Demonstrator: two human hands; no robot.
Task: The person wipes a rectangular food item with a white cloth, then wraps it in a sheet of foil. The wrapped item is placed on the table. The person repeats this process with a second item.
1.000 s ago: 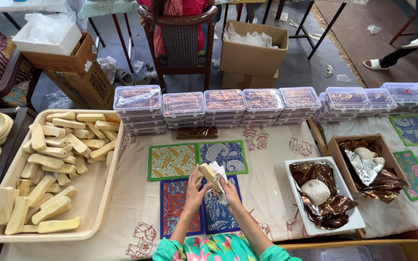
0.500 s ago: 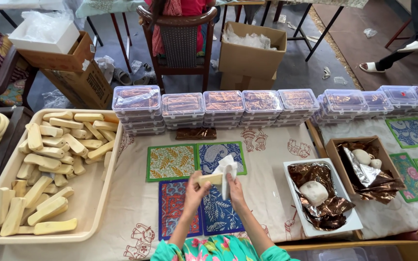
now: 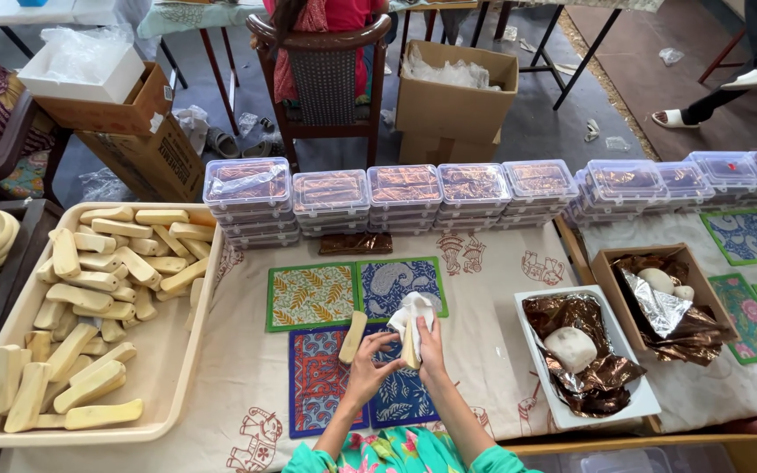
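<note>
Fingers (image 3: 431,337) of both hands clasp a wooden bar (image 3: 410,346) (cloth-wrapped), tray (image 3: 181,368) and stacked boxes (image 3: 405,188) nearby.

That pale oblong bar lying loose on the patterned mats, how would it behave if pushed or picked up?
The bar probably stays stiff: the ones in the tray keep their shape even stacked crosswise. With its flat sides and long form it should slide rather than roll. The surface looks smooth, so it may be slippery; the right hand holds another bar through a white cloth.

4 patterned mats (image 3: 357,293), 2 hands (image 3: 396,355), 1 tray (image 3: 181,368).
</note>
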